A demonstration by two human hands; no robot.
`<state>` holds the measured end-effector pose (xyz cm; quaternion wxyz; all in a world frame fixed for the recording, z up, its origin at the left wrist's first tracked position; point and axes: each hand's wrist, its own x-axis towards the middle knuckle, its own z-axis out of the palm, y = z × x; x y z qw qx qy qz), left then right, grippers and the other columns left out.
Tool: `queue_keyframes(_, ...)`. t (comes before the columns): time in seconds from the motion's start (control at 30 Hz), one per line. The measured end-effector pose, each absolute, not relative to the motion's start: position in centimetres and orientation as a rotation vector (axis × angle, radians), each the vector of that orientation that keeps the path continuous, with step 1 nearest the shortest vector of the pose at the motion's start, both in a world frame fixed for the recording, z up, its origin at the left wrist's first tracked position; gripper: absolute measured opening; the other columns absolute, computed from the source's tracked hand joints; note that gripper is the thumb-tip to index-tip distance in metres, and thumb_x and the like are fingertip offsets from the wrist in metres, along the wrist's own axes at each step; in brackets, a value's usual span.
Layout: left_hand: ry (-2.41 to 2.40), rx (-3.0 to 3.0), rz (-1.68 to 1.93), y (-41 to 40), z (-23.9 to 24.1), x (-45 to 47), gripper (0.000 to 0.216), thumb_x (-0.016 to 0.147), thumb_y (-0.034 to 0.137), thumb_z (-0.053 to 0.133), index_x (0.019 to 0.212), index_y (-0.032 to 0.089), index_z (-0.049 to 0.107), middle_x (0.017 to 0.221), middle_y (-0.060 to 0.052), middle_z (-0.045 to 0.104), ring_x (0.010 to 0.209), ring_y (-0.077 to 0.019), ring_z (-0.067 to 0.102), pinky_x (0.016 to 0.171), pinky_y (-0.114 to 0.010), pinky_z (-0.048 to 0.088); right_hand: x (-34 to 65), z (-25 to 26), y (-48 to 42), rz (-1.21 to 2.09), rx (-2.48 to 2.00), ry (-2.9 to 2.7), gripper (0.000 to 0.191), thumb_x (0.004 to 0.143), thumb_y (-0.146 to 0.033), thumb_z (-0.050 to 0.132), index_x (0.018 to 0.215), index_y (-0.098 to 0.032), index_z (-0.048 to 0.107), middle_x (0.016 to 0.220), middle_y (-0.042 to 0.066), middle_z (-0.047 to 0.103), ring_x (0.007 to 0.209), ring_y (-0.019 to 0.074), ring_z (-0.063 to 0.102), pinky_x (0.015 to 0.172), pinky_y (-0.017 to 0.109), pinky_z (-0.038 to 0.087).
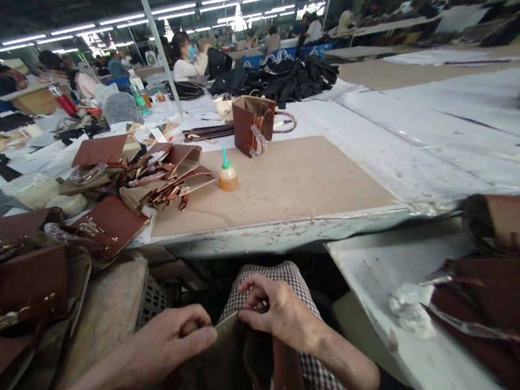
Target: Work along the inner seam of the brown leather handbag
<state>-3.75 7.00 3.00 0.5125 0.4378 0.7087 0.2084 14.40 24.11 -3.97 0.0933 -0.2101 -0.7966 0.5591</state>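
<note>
Left hand (pixel 172 337) and right hand (pixel 273 310) pinch, seemingly, the brown bag (pixel 235 372) beneath them.

Glue bottle (pixel 228 176) on board (pixel 291 180), bag parts (pixel 166 175) left, upright bag (pixel 251 125) behind.

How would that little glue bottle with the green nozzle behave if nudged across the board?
The glue bottle stands upright on the brown board, squat and round with a narrow green tip, so it probably slides rather than tips on a low push. It looks small and plastic, likely light. If it did fall, its round body might roll toward the leather pieces beside it.
</note>
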Motion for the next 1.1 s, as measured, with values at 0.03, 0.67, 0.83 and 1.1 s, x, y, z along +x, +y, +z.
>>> queue_keyframes(0.03, 1.714, 1.128, 0.476, 7.9, 2.9, -3.6, 0.038, 0.097, 0.052, 0.049, 0.087, 0.018, 0.060, 0.071, 0.006, 0.045, 0.068, -0.0126, 0.041, 0.058, -0.024, 0.028, 14.5, -4.0, 24.1, 1.674, -0.605, -2.366, 0.026, 0.078, -0.022, 0.073, 0.104, -0.022, 0.071, 0.075, -0.004, 0.071, 0.068, 0.0138, 0.063, 0.064, 0.023, 0.044)
queue_keyframes(0.67, 1.729, 0.880, 0.658, 3.8, 0.7, -1.8, 0.031, 0.081, 0.043, 0.064, 0.070, 0.020, 0.047, 0.066, 0.006, 0.042, 0.063, -0.0115, 0.035, 0.056, -0.023, 0.027, 15.4, -3.0, 25.0, 1.759, -0.297, -2.493, 0.014, 0.084, -0.029, 0.073, 0.092, -0.023, 0.082, 0.086, 0.001, 0.077, 0.083, 0.0195, 0.069, 0.075, 0.027, 0.049)
queue_keyframes(0.83, 1.708, 0.944, 0.615, 4.8, 1.8, -1.0, 0.024, 0.079, 0.035, 0.062, 0.068, 0.020, 0.047, 0.063, 0.006, 0.040, 0.062, -0.0112, 0.033, 0.055, -0.023, 0.025, 15.8, -1.8, 26.8, 2.075, -0.049, -2.504, 0.029, 0.083, -0.043, 0.077, 0.106, -0.026, 0.081, 0.097, 0.000, 0.078, 0.094, 0.0206, 0.070, 0.081, 0.026, 0.052)
queue_keyframes(1.1, 1.735, 1.000, 0.522, 5.3, 2.2, -0.5, 0.022, 0.078, 0.028, 0.063, 0.067, 0.020, 0.047, 0.062, 0.007, 0.040, 0.062, -0.0110, 0.035, 0.053, -0.023, 0.024, 14.1, 0.0, 26.1, 1.827, 0.163, -2.748, 0.025, 0.090, -0.046, 0.070, 0.099, -0.026, 0.082, 0.087, -0.002, 0.079, 0.080, 0.0161, 0.072, 0.072, 0.021, 0.048)
